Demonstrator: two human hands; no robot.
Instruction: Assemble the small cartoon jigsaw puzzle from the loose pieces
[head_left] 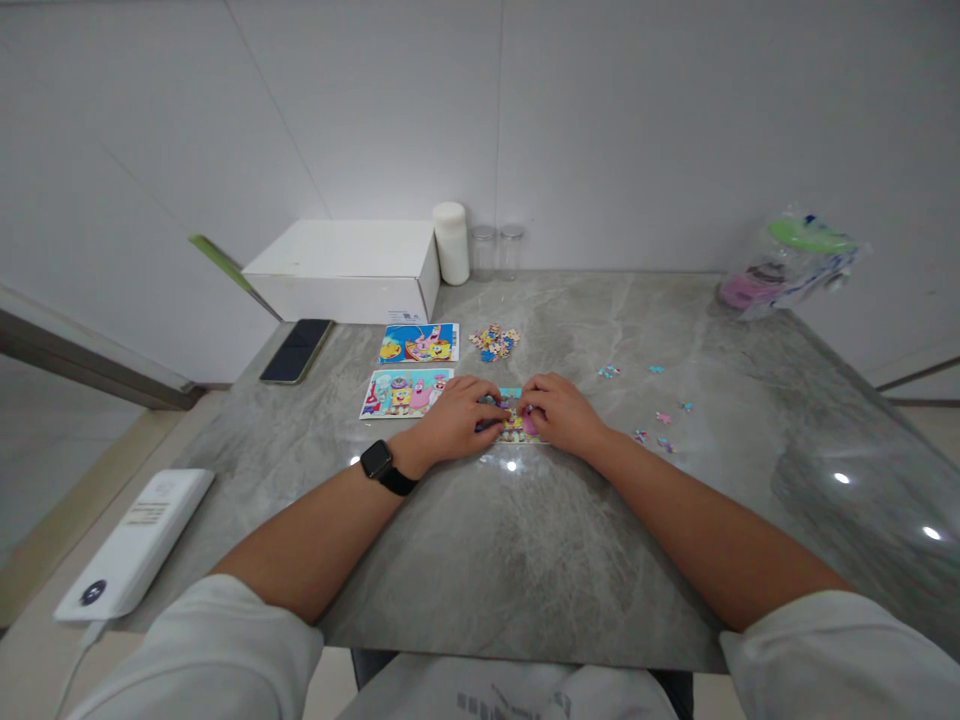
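Observation:
Both my hands rest on a small, partly built cartoon jigsaw in the middle of the grey stone table. My left hand, with a black watch on its wrist, lies over the jigsaw's left side with fingers curled down onto the pieces. My right hand covers the right side, its fingertips pinched on the pieces at the centre. What lies under the fingers is too small to make out. A heap of loose puzzle pieces sits just beyond the hands.
Two cartoon picture cards lie left of the hands. Scattered pieces lie to the right. A phone, white box, white cylinder, two jars, a plastic bag and a white power bank ring the table.

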